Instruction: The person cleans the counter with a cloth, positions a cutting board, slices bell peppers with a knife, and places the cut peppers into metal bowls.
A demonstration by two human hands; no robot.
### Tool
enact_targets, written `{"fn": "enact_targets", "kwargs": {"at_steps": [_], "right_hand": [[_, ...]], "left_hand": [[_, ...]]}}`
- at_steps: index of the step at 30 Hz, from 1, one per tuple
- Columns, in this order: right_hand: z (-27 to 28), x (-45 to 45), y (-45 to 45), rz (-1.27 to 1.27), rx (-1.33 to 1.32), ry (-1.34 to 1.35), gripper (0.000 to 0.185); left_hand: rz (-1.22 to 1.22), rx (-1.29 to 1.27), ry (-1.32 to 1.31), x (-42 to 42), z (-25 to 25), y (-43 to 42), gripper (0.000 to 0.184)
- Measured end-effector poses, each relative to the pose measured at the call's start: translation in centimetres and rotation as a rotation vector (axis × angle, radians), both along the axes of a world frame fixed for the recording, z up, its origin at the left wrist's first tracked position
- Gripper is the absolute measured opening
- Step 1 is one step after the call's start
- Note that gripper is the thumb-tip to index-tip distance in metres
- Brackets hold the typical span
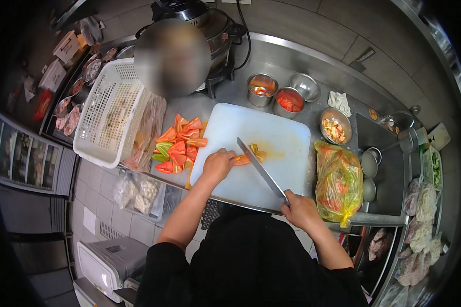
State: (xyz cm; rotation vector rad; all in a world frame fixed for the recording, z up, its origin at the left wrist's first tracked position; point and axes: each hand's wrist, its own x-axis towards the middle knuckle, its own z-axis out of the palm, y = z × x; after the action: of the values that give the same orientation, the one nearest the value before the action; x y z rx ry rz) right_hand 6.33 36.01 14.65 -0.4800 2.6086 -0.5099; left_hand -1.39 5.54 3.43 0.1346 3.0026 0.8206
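On the white cutting board (241, 116), my left hand (219, 165) presses its closed fingers on a piece of orange bell pepper (242, 160). My right hand (299, 209) grips the handle of a kitchen knife (262, 171), whose long blade slants across the board with its tip pointing away from me. The blade lies over the pepper, right of my left fingers; whether it is cutting in, I cannot tell. More pepper bits (259, 152) and orange juice sit just beyond the blade. A pile of red, orange and green pepper pieces (178, 148) rests left of the board.
A white plastic basket (80, 138) stands at the left. Behind the board are metal containers, one with red pieces (290, 104). To the right are a bowl of chopped food (334, 128), a tied yellow bag (338, 179) and a sink (389, 197) with pans.
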Motion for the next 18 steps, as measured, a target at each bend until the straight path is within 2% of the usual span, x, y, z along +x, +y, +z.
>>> {"fn": "enact_targets", "kwargs": {"at_steps": [7, 9, 13, 18], "right_hand": [[-2.9, -0.9, -0.3, 0.065, 0.036, -0.045, 0.030], [-1.9, -0.9, -0.5, 0.042, 0.033, -0.077, 0.031], [-0.5, -0.3, -0.9, -0.016, 0.018, -0.144, 0.033], [-3.9, -0.4, -0.8, 0.054, -0.012, -0.100, 0.033]], "left_hand": [[0.035, 0.075, 0.030, 0.4, -0.3, 0.5, 0.013], [0.116, 0.058, -0.157, 1.4, 0.6, 1.4, 0.020], [0.199, 0.064, -0.111, 2.0, -0.1, 2.4, 0.025], [0.189, 0.144, -0.137, 2.1, -0.2, 2.1, 0.025]]}}
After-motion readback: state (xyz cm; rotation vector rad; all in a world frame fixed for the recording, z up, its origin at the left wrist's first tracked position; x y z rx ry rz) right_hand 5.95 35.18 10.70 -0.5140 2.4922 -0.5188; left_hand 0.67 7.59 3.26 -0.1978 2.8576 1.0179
